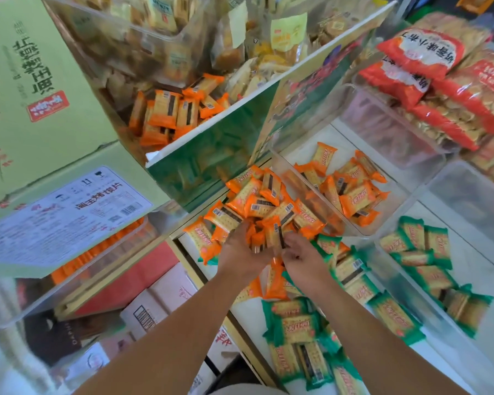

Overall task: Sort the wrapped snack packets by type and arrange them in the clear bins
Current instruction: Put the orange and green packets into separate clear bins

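A heap of orange-wrapped cracker packets lies on the white counter in front of me. My left hand is cupped at its near edge, gripping a bunch of orange packets. My right hand pinches an orange packet right beside it. Green-wrapped packets lie loose on the counter under my right forearm. A clear bin to the right holds orange packets. Another clear bin nearer me holds green packets.
A green cardboard box stands at the left. A raised shelf holds clear bins with orange packets and yellow snacks. Red-wrapped biscuit bags are stacked at the back right above clear bins. Cartons sit on the floor below.
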{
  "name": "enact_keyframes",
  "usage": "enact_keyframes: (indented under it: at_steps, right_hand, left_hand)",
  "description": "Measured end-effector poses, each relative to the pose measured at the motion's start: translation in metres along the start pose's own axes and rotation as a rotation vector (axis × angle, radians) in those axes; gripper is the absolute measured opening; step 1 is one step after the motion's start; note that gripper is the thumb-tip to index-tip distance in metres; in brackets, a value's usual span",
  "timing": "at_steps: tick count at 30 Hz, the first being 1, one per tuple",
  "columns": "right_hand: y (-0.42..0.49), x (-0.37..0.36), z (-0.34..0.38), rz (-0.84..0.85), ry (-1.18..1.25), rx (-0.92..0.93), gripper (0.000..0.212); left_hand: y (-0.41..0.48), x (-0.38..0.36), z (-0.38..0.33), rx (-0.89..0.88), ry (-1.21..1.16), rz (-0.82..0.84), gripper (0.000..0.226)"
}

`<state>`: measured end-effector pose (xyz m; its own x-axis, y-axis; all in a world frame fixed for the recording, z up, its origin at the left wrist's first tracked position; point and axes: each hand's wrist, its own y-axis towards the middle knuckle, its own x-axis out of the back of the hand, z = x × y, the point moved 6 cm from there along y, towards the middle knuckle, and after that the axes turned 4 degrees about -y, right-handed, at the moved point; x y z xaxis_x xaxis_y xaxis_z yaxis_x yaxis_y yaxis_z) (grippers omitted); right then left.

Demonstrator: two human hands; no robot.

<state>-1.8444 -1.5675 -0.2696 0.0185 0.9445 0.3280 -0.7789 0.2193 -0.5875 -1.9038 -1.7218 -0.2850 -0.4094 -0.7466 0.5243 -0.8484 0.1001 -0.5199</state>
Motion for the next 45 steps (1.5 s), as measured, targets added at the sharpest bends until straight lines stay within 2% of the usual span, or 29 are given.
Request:
enact_keyframes:
  at_steps: [5,8,11,12,14,16,18,20,22,25,27,30,33,35,38,40,43,45]
  right_hand:
    - [-0.009,0.001,-0.010,0.022,0.217,-0.056,0.041]
    - [-0.021,0.009,-0.017,0.063,0.207,-0.044,0.043]
    - [-0.032,0.028,-0.012,-0.022,0.234,0.022,0.033]
    - [-0.037,0.038,-0.007,-0.048,0.220,0.040,0.038]
    - [-0.047,0.061,0.007,-0.013,0.285,0.099,0.050]
    - [-0.058,0.085,0.023,0.107,0.389,0.138,0.050]
    - [-0.061,0.110,0.030,0.116,0.399,0.146,0.045]
    - [-0.054,0.135,0.031,-0.022,0.418,0.107,0.042]
    - [-0.042,0.162,0.031,-0.254,0.403,0.046,0.040]
    - [-0.022,0.189,0.040,-0.503,0.225,-0.014,0.046]
    - [-0.008,0.195,0.047,-0.542,0.161,-0.031,0.047]
    - [0.000,0.193,0.046,-0.555,0.086,-0.060,0.040]
    - [-0.035,0.187,0.035,-0.662,0.006,0.081,0.030]
    - [-0.067,0.170,0.006,-0.665,0.048,0.139,0.017]
    - [-0.099,0.125,-0.072,-0.535,0.003,-0.033,0.007]
    - [-0.116,0.104,-0.132,-0.526,-0.056,-0.208,0.013]
    - [-0.139,0.090,-0.193,-0.544,-0.125,-0.462,0.047]
    - [-0.148,0.082,-0.214,-0.483,-0.035,-0.589,0.064]
  left_hand:
    - [-0.012,-0.003,-0.015,-0.063,-0.003,-0.022,0.098]
    - [-0.022,0.001,-0.027,-0.099,0.050,-0.020,0.089]
    - [-0.037,0.011,-0.049,-0.173,-0.048,-0.071,0.076]
    - [-0.042,0.013,-0.062,-0.205,-0.112,-0.070,0.074]
    - [-0.047,0.009,-0.090,-0.224,-0.311,0.015,0.070]
    - [-0.049,0.000,-0.118,-0.219,-0.480,0.156,0.067]
    - [-0.048,-0.012,-0.146,-0.286,-0.498,0.242,0.059]
    - [-0.044,-0.024,-0.161,-0.302,-0.517,0.262,0.042]
    - [-0.035,-0.031,-0.154,-0.222,-0.549,0.199,0.032]
    - [-0.029,-0.040,-0.116,-0.172,-0.282,0.156,0.037]
    - [-0.037,-0.048,-0.088,-0.167,-0.121,0.185,0.045]
    - [-0.049,-0.048,-0.045,-0.103,-0.099,0.191,0.036]
    - [-0.059,-0.048,0.000,-0.052,0.038,0.191,0.025]
    - [-0.066,-0.049,0.009,-0.078,0.106,0.180,0.029]
    - [-0.063,-0.061,-0.015,-0.223,0.148,0.149,0.044]
    - [-0.056,-0.079,-0.036,-0.314,0.244,0.161,0.057]
    - [-0.042,-0.099,-0.045,-0.298,0.430,0.183,0.068]
    - [-0.036,-0.100,-0.041,-0.236,0.434,0.183,0.073]
